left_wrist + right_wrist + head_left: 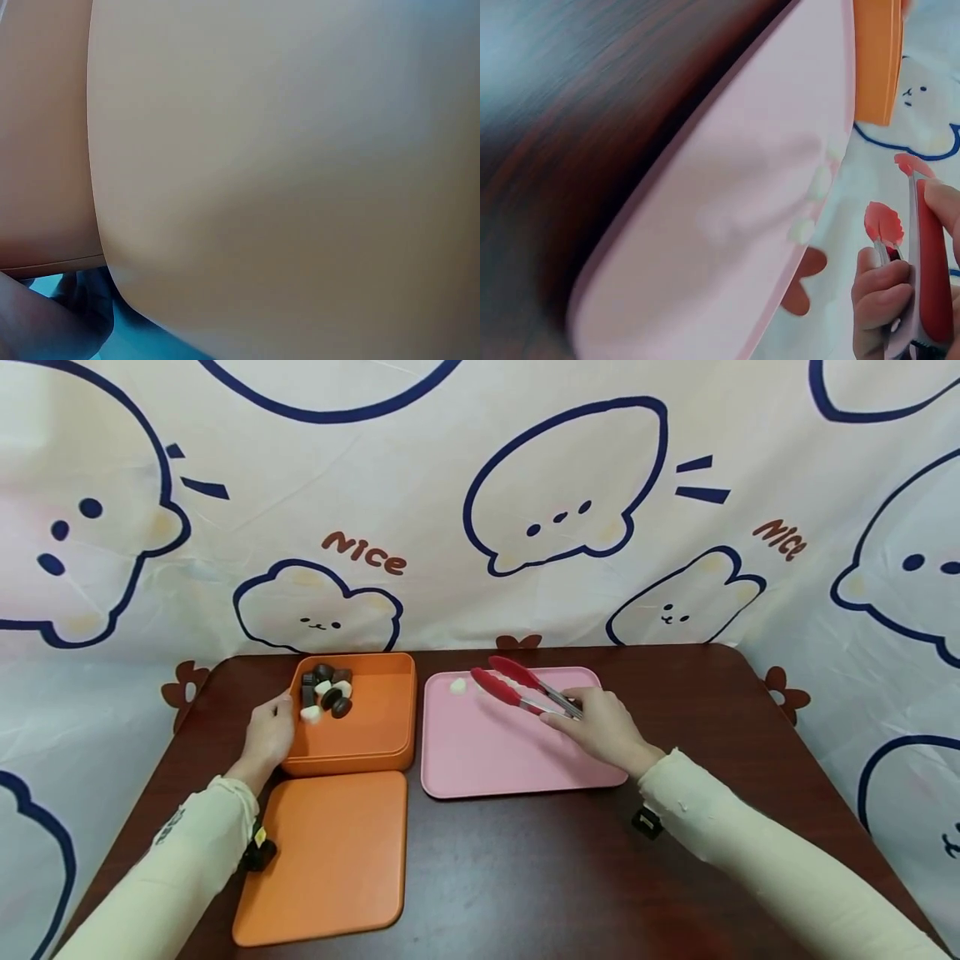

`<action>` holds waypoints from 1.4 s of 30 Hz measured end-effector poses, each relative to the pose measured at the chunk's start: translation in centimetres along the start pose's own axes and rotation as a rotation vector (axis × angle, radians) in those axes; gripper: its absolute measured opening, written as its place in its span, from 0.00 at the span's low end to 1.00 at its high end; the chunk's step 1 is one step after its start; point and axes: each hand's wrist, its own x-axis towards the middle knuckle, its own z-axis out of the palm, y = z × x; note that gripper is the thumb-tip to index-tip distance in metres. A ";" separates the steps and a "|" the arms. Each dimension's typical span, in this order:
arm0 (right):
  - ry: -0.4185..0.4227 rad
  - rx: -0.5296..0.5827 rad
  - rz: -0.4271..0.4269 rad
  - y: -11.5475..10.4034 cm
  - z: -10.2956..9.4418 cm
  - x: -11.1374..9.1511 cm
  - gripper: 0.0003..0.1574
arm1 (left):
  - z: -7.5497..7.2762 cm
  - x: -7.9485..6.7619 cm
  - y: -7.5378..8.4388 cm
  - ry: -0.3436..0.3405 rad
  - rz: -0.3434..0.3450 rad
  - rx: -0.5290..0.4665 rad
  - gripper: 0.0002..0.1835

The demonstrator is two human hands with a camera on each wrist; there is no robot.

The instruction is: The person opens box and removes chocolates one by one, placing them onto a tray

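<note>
My right hand [600,727] grips a pair of tongs [932,262] with red scalloped tips and metal arms. Its two tips stand apart, above the far part of a pink tray [517,760]. Small white pieces [802,231] lie along the tray's far edge; the tongs partly cover them in the head view. On the left, my left hand [272,731] holds the left wall of an orange box [375,739]. Inside the box, several dark brown pieces [341,707] and white pieces [311,714] are heaped toward the far left corner.
A flat orange lid [337,860] lies on the dark wooden table [525,877] in front of the box, under the left wrist. A white cloth [435,485] with cartoon drawings hangs behind the table and along both sides.
</note>
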 end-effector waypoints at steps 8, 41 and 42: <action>-0.021 0.030 -0.054 -2.7 1.4 0.5 0.25 | -0.1 0.0 0.1 -0.004 -0.008 -0.011 0.35; -0.087 0.106 -0.111 -9.0 6.1 2.1 0.25 | 0.0 -0.1 0.0 -0.008 -0.014 -0.006 0.35; -0.091 0.109 -0.108 -9.1 6.2 2.2 0.26 | 0.0 -0.1 0.0 -0.010 -0.016 -0.008 0.35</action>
